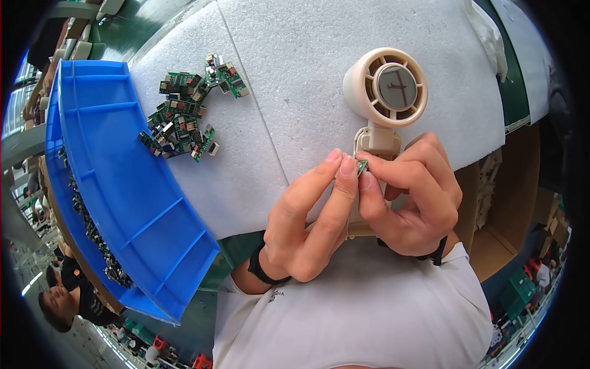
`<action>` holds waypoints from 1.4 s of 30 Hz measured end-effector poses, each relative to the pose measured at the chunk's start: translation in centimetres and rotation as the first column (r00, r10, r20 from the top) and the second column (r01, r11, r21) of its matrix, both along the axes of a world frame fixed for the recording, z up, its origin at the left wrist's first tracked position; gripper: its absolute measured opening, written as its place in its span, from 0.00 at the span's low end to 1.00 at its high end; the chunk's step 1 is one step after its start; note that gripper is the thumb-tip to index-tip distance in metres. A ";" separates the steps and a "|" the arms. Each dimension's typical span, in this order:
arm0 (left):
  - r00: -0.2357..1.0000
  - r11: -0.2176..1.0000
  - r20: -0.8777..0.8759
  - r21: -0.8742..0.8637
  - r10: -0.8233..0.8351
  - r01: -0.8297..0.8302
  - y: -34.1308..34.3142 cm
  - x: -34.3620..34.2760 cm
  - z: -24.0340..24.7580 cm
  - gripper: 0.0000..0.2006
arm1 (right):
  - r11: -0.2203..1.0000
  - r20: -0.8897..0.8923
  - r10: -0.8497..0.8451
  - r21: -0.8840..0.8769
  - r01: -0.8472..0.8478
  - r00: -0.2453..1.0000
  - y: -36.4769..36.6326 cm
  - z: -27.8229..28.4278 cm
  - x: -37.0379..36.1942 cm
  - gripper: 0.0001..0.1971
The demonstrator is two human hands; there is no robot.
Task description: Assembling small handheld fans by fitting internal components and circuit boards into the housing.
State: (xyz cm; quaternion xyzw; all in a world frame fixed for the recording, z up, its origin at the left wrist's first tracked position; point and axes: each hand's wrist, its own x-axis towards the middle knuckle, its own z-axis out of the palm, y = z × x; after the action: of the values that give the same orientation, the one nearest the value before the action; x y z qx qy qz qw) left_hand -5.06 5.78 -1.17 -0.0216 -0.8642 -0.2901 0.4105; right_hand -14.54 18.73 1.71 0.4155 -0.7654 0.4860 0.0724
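We pinch a small green board point(362, 166) between both hands, left hand point(307, 221) and right hand point(413, 203) closed on it, its long axis toward 1 o'clock, touching the fan point(387, 92) neck at 12.

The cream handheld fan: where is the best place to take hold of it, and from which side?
Probably the handle of the cream handheld fan, taken from the side nearest the person. It is the narrow straight part; the round head is wide with open slots. The right hand already wraps there.
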 end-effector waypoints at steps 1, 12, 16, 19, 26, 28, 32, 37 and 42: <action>1.000 1.000 0.007 -0.002 0.003 -0.003 0.1 0.1 0.1 0.18 | 1.000 0.000 0.005 0.002 -0.005 1.000 0.0 0.0 0.1 0.10; 0.953 0.997 0.299 0.056 0.035 -0.054 -3.3 -0.3 4.2 0.18 | 0.951 -0.155 0.239 0.238 -0.199 0.959 0.7 4.3 -6.3 0.21; 0.866 0.956 0.405 -0.148 0.294 -0.255 -3.8 -0.4 4.6 0.19 | 0.892 -0.107 0.346 0.344 -0.292 0.932 -0.7 6.1 -8.9 0.29; 0.755 0.915 0.517 -0.242 0.403 -0.323 -3.5 -0.7 4.2 0.20 | 0.772 0.016 0.523 0.416 -0.481 0.852 -2.0 6.7 -11.2 0.31; 0.737 0.879 0.480 -0.259 0.476 -0.400 -3.1 -0.3 3.5 0.23 | 0.584 0.317 0.582 0.476 -0.657 0.748 -8.2 9.1 -19.4 0.24; 0.755 0.876 0.445 -0.243 0.482 -0.416 -3.2 -0.5 3.0 0.23 | 0.719 0.158 0.502 0.471 -0.512 0.850 -10.8 7.7 -23.9 0.24; 0.794 0.888 0.397 -0.196 0.460 -0.417 -3.0 -0.8 2.8 0.23 | 0.847 -0.087 0.186 0.519 -0.115 0.979 -15.4 5.3 -31.9 0.27; 0.812 0.896 0.381 -0.147 0.442 -0.419 -3.3 -0.6 2.8 0.22 | 0.901 -0.016 -0.030 0.433 0.034 0.999 -20.0 1.9 -36.1 0.28; 0.843 0.914 0.362 -0.077 0.398 -0.398 -3.8 0.1 2.2 0.22 | 0.840 -0.072 -0.185 0.507 0.195 0.980 -20.4 2.4 -38.5 0.27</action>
State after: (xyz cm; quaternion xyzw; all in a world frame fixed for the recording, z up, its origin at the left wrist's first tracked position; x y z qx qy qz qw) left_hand -4.94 1.98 0.99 0.2135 -0.9113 -0.1979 0.2913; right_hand -52.99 -1.68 4.06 0.3467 -0.9034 0.2519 0.0151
